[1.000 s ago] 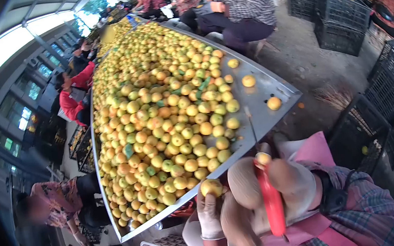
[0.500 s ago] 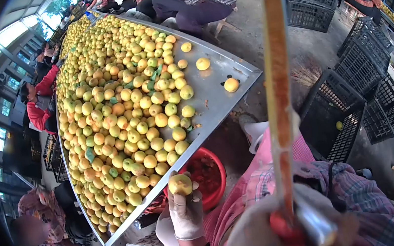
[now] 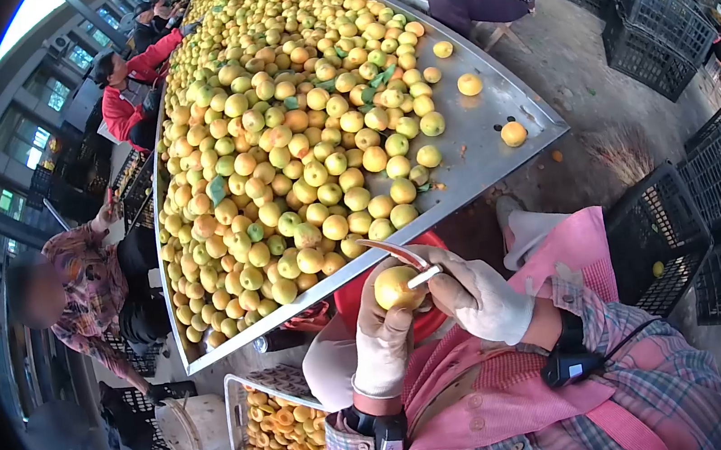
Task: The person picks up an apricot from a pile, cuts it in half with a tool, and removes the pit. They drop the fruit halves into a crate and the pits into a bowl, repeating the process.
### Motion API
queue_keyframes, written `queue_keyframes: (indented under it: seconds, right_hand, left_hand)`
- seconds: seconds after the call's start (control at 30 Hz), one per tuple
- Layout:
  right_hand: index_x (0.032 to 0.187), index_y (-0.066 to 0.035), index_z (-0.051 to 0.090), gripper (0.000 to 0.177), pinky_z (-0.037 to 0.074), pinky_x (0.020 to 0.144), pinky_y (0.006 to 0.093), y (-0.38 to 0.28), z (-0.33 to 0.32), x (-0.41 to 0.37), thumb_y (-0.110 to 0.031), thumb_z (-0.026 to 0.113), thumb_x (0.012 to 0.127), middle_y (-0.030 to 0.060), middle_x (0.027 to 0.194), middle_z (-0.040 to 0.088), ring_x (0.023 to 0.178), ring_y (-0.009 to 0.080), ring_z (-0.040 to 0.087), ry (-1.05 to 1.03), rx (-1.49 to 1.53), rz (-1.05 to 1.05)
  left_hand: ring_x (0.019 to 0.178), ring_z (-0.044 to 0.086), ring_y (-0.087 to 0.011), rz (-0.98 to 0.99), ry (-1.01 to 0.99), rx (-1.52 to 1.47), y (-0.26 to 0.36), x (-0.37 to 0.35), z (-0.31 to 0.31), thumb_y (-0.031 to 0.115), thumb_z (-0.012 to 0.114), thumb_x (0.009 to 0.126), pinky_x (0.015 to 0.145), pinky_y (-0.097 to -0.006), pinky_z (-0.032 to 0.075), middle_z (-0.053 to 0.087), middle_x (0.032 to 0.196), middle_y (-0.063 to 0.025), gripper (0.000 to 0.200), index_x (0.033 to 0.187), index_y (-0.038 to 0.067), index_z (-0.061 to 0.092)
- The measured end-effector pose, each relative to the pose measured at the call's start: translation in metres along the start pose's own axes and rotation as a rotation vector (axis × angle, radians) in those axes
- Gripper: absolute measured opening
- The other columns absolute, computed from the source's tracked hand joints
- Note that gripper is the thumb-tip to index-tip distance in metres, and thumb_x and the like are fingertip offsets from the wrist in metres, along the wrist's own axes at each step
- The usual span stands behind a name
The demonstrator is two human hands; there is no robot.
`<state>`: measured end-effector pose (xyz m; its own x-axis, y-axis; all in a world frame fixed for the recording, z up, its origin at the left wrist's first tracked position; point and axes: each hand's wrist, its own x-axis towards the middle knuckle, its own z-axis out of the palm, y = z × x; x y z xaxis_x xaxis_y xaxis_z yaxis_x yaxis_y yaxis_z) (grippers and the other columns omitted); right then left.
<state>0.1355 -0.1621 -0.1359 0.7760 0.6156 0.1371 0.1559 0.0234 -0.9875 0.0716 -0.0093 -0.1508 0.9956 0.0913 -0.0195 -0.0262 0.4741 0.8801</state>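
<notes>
My left hand (image 3: 384, 346), in a pale glove, is closed round a yellow apricot (image 3: 395, 290) in front of my chest. My right hand (image 3: 491, 301), also gloved, grips a small knife (image 3: 399, 253) with a thin curved blade. A short white part of the knife lies against the fruit's right side. Both hands meet at the apricot, just off the near edge of a metal table (image 3: 494, 130) heaped with apricots (image 3: 282, 181). Behind the hands, a red bucket (image 3: 349, 297) is partly covered by them.
A white crate (image 3: 236, 414) of halved apricots (image 3: 283, 431) stands below the table, beside a white bucket (image 3: 178, 429). Black crates (image 3: 657, 231) line the right side. Other people sit around the table, one in a floral top (image 3: 80, 271) at left.
My right hand with the knife has come down from close to the camera to the apricot. My left hand has shifted right with the fruit, and the view has turned.
</notes>
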Motion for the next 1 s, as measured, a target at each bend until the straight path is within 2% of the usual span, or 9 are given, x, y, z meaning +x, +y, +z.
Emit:
queue_keyframes:
  seconds: [0.23, 0.33, 0.4, 0.5, 0.53, 0.57, 0.63, 0.7, 1.0]
  right_hand:
    - [0.133, -0.004, 0.045, 0.040, 0.051, 0.073, 0.0450, 0.008, -0.001, 0.004, -0.028, 0.046, 0.100, 0.0218, 0.100, 0.065, 0.091, 0.0413, 0.063, 0.045, -0.249, -0.117]
    - [0.134, -0.005, 0.044, 0.043, 0.051, 0.058, 0.0385, 0.005, -0.008, 0.006, -0.033, 0.043, 0.101, 0.0182, 0.082, 0.066, 0.068, 0.0339, 0.066, -0.030, -0.203, -0.090]
    - [0.135, -0.006, 0.044, 0.047, 0.042, 0.044, 0.0268, -0.018, -0.027, 0.007, -0.039, 0.038, 0.103, 0.0093, 0.062, 0.057, 0.044, 0.0188, 0.055, -0.358, 0.584, 0.499]
    - [0.137, -0.007, 0.043, 0.050, 0.029, 0.037, 0.0185, -0.027, -0.032, -0.002, -0.043, 0.032, 0.104, 0.0005, 0.052, 0.045, 0.034, 0.0065, 0.037, -0.315, 0.700, 0.416]
    - [0.131, -0.005, 0.047, 0.044, 0.042, 0.045, 0.0252, -0.014, -0.038, 0.006, -0.037, 0.038, 0.103, 0.0054, 0.058, 0.053, 0.042, 0.0157, 0.052, -0.263, 0.380, 0.359]
    - [0.122, -0.002, 0.052, 0.032, 0.051, 0.062, 0.0330, 0.033, -0.024, 0.011, -0.025, 0.045, 0.101, 0.0119, 0.073, 0.061, 0.066, 0.0277, 0.065, 0.070, -0.254, -0.161]
    - [0.115, -0.001, 0.055, 0.023, 0.049, 0.079, 0.0382, 0.019, -0.031, 0.002, -0.016, 0.050, 0.098, 0.0159, 0.092, 0.063, 0.092, 0.0367, 0.063, 0.017, -0.159, 0.044]
    - [0.114, -0.001, 0.054, 0.021, 0.048, 0.079, 0.0362, 0.024, -0.028, -0.003, -0.013, 0.050, 0.097, 0.0177, 0.098, 0.061, 0.094, 0.0375, 0.061, -0.095, -0.131, -0.167]
    - [0.103, -0.004, 0.048, 0.013, 0.046, 0.061, 0.0452, 0.020, -0.004, -0.009, -0.013, 0.050, 0.095, 0.0203, 0.083, 0.058, 0.075, 0.0425, 0.059, -0.014, -0.306, -0.149]
  left_hand:
    - [0.103, 0.057, -0.0153, 0.026, 0.076, 0.035, 0.002, -0.004, 0.007, 0.050, 0.075, 0.077, 0.093, -0.0300, 0.047, 0.057, 0.119, -0.0073, 0.088, 0.138, -0.001, 0.037]
    - [0.105, 0.057, -0.0164, 0.028, 0.105, 0.092, 0.003, -0.005, 0.004, 0.047, 0.077, 0.076, 0.092, -0.0290, 0.048, 0.057, 0.120, -0.0078, 0.090, 0.139, -0.002, 0.036]
    - [0.107, 0.057, -0.0163, 0.041, 0.082, 0.099, 0.002, -0.003, -0.004, 0.047, 0.078, 0.075, 0.094, -0.0288, 0.047, 0.057, 0.120, -0.0075, 0.090, 0.139, -0.002, 0.036]
    - [0.108, 0.057, -0.0156, 0.047, 0.071, 0.121, 0.003, -0.002, -0.009, 0.046, 0.079, 0.074, 0.094, -0.0282, 0.047, 0.059, 0.119, -0.0066, 0.090, 0.138, -0.002, 0.038]
    - [0.107, 0.057, -0.0149, 0.042, 0.075, 0.137, 0.004, -0.001, -0.009, 0.046, 0.079, 0.074, 0.093, -0.0277, 0.047, 0.059, 0.118, -0.0061, 0.090, 0.138, -0.002, 0.038]
    - [0.107, 0.057, -0.0149, 0.043, 0.076, 0.139, 0.003, -0.003, -0.008, 0.046, 0.079, 0.074, 0.093, -0.0277, 0.047, 0.059, 0.118, -0.0061, 0.090, 0.138, -0.002, 0.038]
    - [0.104, 0.058, -0.0153, 0.041, 0.157, 0.146, 0.002, -0.003, -0.007, 0.046, 0.083, 0.070, 0.086, -0.0277, 0.049, 0.060, 0.117, -0.0094, 0.093, 0.138, 0.000, 0.038]
    - [0.107, 0.058, -0.0161, 0.053, 0.114, 0.079, 0.001, 0.001, -0.018, 0.046, 0.079, 0.075, 0.089, -0.0280, 0.048, 0.059, 0.119, -0.0088, 0.087, 0.137, -0.001, 0.039]
    - [0.114, 0.056, -0.0195, -0.009, 0.008, -0.472, -0.017, 0.000, -0.017, 0.042, 0.070, 0.086, 0.095, -0.0307, 0.047, 0.055, 0.124, -0.0081, 0.072, 0.139, 0.005, 0.038]
